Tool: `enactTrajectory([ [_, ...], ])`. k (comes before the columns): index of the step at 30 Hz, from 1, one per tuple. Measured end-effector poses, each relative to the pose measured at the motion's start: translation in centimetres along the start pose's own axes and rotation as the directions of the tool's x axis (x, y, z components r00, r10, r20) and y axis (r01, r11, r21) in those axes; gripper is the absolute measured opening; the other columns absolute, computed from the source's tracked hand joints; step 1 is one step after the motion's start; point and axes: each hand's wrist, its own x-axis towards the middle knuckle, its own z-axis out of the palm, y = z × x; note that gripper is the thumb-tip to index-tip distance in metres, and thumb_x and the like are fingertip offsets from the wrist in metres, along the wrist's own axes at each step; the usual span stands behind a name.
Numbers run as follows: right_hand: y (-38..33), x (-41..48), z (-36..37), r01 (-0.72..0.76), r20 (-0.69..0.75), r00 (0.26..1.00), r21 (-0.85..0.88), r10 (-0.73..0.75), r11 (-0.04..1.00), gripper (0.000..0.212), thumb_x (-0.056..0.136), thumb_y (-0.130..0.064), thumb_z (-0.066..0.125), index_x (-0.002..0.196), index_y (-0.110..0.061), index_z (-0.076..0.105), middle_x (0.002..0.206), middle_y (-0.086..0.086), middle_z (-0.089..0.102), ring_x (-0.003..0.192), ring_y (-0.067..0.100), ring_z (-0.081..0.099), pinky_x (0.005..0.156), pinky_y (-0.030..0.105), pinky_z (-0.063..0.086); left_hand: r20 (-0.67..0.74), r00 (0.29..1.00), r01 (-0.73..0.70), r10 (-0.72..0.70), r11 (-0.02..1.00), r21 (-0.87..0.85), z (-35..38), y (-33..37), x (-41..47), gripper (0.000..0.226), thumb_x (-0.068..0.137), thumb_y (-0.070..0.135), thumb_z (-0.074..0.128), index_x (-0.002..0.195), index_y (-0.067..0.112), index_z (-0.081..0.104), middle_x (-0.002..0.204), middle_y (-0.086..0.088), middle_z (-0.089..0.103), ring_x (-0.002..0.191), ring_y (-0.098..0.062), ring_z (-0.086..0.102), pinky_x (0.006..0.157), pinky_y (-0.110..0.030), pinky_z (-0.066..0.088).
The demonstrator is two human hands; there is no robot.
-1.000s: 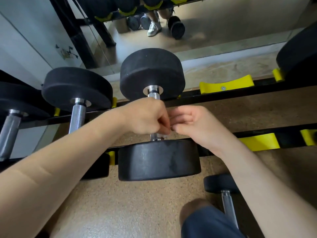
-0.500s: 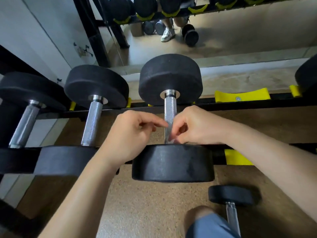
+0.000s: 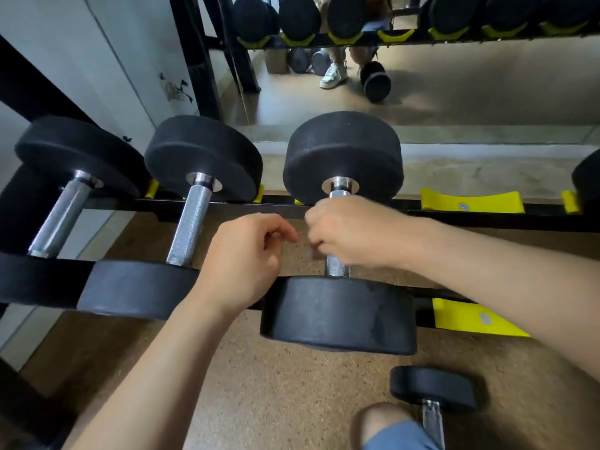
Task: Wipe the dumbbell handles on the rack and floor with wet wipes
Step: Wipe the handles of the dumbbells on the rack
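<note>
Gym rack (image 3: 487, 217) w/ a big black dumbbell (image 3: 341, 157) lying across its rails; a smaller dumbbell (image 3: 431, 389) lies on the floor (image 3: 259, 384), well below the fingers (image 3: 319, 227). Right hand (image 3: 354, 232) curls its fingers round the knurled steel handle (image 3: 337, 269), approx. mid-bar. Left hand (image 3: 240, 258), just beside those fingers, hangs loosely curled, holding nothing visible. Wipe can't be made out. Handle looks rigid, grippy; weight prob. too heavy to roll under wiping.

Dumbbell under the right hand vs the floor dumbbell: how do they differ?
The rack dumbbell lies across the rack rails; the floor dumbbell lies on the floor. The rack dumbbell's handle is in the grip of the right hand; the floor dumbbell's is untouched. The rack dumbbell's heads look clearly bigger. Both: black round heads, metal handle.
</note>
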Motion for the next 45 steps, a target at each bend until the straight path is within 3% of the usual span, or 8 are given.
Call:
enactTrajectory([
  [7,2.6,-0.4,0.9,-0.291,-0.423,0.846,0.144,0.325,0.946,0.016,0.075,-0.002,0.075,0.063,-0.011,0.069,0.064,0.003,0.056,0.064,0.027,0.058,0.055,0.031,0.048,-0.019,0.999,-0.049,0.048,0.999,-0.004,-0.9,-0.7,-1.0,0.022,0.089,0.010,0.062,0.096,0.028,0.073,0.097,0.009,0.070,0.085,-0.013,0.063,0.079,-0.029,0.050],
  [12,1.0,-2.4,1.3,-0.179,-0.373,0.881,0.306,0.290,0.935,0.019,0.085,-0.025,0.063,0.074,-0.016,0.075,0.068,0.001,0.062,0.065,0.024,0.060,0.059,0.031,0.049,0.021,0.998,-0.054,0.054,0.999,-0.006,-0.3,-0.2,-0.6,0.023,0.090,0.010,0.061,0.099,0.027,0.074,0.102,0.010,0.069,0.092,-0.010,0.062,0.082,-0.023,0.046],
  [19,3.2,-1.0,2.4,-0.399,-0.630,0.687,0.090,0.362,0.913,0.005,0.079,-0.008,0.067,0.076,-0.009,0.070,0.057,0.008,0.054,0.045,0.032,0.054,0.037,0.030,0.043,0.045,0.998,-0.029,0.032,0.997,-0.078,0.8,0.3,0.6,0.023,0.090,0.013,0.060,0.098,0.030,0.073,0.101,0.015,0.067,0.090,-0.004,0.059,0.080,-0.016,0.043],
  [23,2.3,-2.9,4.6,-0.510,-0.497,0.550,0.436,0.671,0.741,0.021,0.093,-0.017,0.058,0.079,-0.008,0.071,0.066,0.008,0.066,0.060,0.029,0.063,0.053,0.032,0.049,0.033,0.998,0.064,-0.058,0.975,-0.212,1.0,0.4,1.5,0.025,0.090,0.011,0.061,0.091,0.033,0.073,0.091,0.017,0.070,0.086,-0.001,0.061,0.079,-0.014,0.045],
  [27,2.0,-1.4,4.2,-0.312,-0.345,0.352,0.833,0.870,0.456,0.020,0.091,-0.019,0.062,0.073,-0.016,0.067,0.061,-0.005,0.064,0.059,0.012,0.066,0.059,0.040,0.056,0.015,0.999,0.051,-0.049,0.963,-0.265,1.8,1.7,2.4,0.026,0.092,0.013,0.057,0.092,0.034,0.072,0.083,0.019,0.067,0.079,0.003,0.059,0.069,-0.007,0.040],
  [37,-1.4,-5.1,1.8,-0.270,0.114,0.758,0.951,0.642,0.149,0.015,0.085,-0.008,0.070,0.071,-0.014,0.072,0.053,-0.003,0.063,0.042,0.005,0.048,0.050,0.019,0.042,0.022,0.999,0.029,-0.023,0.958,-0.284,2.9,2.8,3.4,0.021,0.092,0.015,0.058,0.099,0.028,0.073,0.093,0.010,0.072,0.088,-0.006,0.065,0.086,-0.027,0.051],
  [42,-1.5,-3.3,-1.5,0.035,0.079,0.684,0.989,0.725,-0.140,0.012,0.088,-0.008,0.064,0.089,-0.013,0.075,0.081,0.006,0.071,0.071,0.011,0.063,0.054,0.021,0.044,0.038,0.999,0.029,-0.009,0.817,-0.576,0.9,3.3,2.7,0.009,0.089,0.030,0.068,0.094,0.027,0.074,0.083,0.008,0.074,0.081,-0.009,0.069,0.078,-0.032,0.056],
  [45,-2.3,-1.9,-2.8,0.058,0.065,0.720,0.987,0.691,-0.152,0.012,0.090,-0.009,0.062,0.094,-0.010,0.074,0.087,0.007,0.074,0.076,0.014,0.067,0.059,0.022,0.050,0.000,0.994,0.078,-0.107,0.723,-0.686,-0.6,2.6,2.2,0.023,0.074,0.030,0.079,0.093,0.018,0.074,0.083,0.001,0.075,0.080,-0.015,0.071,0.075,-0.030,0.057],
])
